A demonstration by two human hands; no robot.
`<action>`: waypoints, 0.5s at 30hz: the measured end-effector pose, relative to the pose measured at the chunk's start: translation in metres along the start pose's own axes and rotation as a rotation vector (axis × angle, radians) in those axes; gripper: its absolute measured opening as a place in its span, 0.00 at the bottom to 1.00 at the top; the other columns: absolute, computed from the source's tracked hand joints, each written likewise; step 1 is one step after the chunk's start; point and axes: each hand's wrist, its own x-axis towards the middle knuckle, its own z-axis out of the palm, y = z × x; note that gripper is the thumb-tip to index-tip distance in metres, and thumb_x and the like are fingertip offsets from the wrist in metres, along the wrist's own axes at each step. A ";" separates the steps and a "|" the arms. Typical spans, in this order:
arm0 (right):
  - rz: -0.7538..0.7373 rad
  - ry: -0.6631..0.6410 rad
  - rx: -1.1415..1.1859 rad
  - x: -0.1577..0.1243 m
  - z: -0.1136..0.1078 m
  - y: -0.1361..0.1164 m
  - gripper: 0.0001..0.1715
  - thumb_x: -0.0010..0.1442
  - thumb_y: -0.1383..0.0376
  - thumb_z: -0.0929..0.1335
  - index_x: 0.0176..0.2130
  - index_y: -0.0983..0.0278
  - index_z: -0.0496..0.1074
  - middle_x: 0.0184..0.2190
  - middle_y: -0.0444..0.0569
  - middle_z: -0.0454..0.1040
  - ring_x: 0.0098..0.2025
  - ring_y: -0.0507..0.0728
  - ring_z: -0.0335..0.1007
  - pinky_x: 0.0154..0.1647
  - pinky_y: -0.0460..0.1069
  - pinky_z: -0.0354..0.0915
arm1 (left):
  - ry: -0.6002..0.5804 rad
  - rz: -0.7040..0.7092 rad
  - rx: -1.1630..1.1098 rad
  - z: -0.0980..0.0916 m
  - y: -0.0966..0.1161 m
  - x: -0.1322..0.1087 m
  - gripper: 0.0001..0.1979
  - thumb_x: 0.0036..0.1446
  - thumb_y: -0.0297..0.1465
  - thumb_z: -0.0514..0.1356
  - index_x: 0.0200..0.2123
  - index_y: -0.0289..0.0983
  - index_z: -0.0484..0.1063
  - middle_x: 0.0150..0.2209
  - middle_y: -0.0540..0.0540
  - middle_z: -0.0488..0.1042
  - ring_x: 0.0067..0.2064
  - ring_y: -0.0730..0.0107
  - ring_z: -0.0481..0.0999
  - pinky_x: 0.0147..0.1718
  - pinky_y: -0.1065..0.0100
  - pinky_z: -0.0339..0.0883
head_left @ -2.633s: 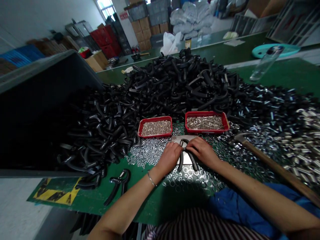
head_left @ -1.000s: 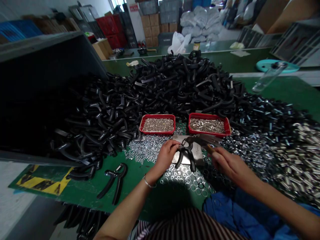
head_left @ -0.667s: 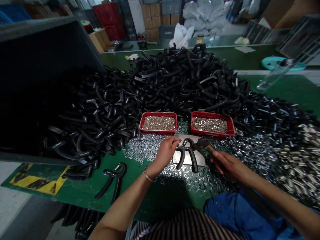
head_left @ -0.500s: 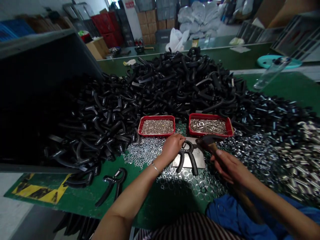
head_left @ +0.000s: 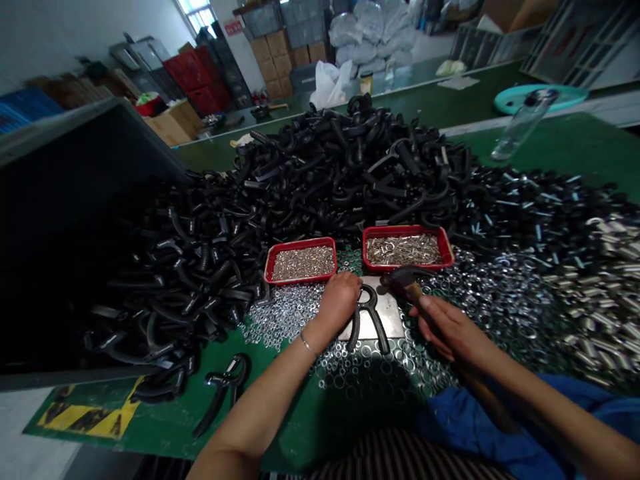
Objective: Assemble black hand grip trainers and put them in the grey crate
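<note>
A black hand exerciser (head_left: 371,300), with two curved handles, lies on a bare metal plate (head_left: 393,313). My left hand (head_left: 341,299) is closed at its upper left side, fingertips pressed together at its top; what is pinched there is partly hidden. In my right hand (head_left: 450,327) is a hammer (head_left: 411,288), gripped by its wooden handle. The dark hammer head is just right of the exerciser's top, over the plate. Another hand exerciser (head_left: 225,387), with a spring in its top, lies on the green table left of my left forearm.
A red tray (head_left: 268,267) of tiny metal parts and a red tray (head_left: 447,252) of pins stand behind the plate. Black handles (head_left: 325,173) are heaped beyond. Metal rings (head_left: 285,317) surround the plate; metal sleeves (head_left: 600,313) lie right. A dark crate (head_left: 100,127) stands left.
My view has tilted and shifted, so the trays and heap appear farther left. The hammer head is slightly nearer the exerciser's top. My left hand keeps its place at the exerciser.
</note>
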 end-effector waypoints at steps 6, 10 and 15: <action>-0.013 -0.018 -0.138 -0.003 -0.002 -0.002 0.26 0.67 0.42 0.58 0.45 0.60 0.64 0.24 0.40 0.71 0.11 0.47 0.53 0.10 0.43 0.48 | -0.018 0.180 0.229 0.009 0.001 -0.003 0.08 0.66 0.24 0.52 0.41 0.33 0.72 0.38 0.40 0.73 0.43 0.57 0.71 0.48 0.56 0.64; -0.038 -0.066 -0.437 -0.003 -0.008 -0.027 0.27 0.68 0.43 0.57 0.42 0.61 0.66 0.24 0.43 0.72 0.15 0.50 0.59 0.15 0.46 0.54 | 0.050 0.020 0.094 0.003 0.004 -0.013 0.12 0.67 0.32 0.55 0.50 0.32 0.69 0.45 0.39 0.74 0.48 0.56 0.71 0.50 0.55 0.64; -0.402 0.012 -0.769 -0.001 0.000 -0.073 0.26 0.71 0.47 0.55 0.36 0.61 0.68 0.25 0.46 0.73 0.28 0.55 0.69 0.32 0.48 0.61 | 0.113 -0.016 -0.054 -0.008 0.017 -0.054 0.14 0.69 0.36 0.52 0.51 0.34 0.69 0.50 0.40 0.73 0.52 0.59 0.70 0.54 0.55 0.62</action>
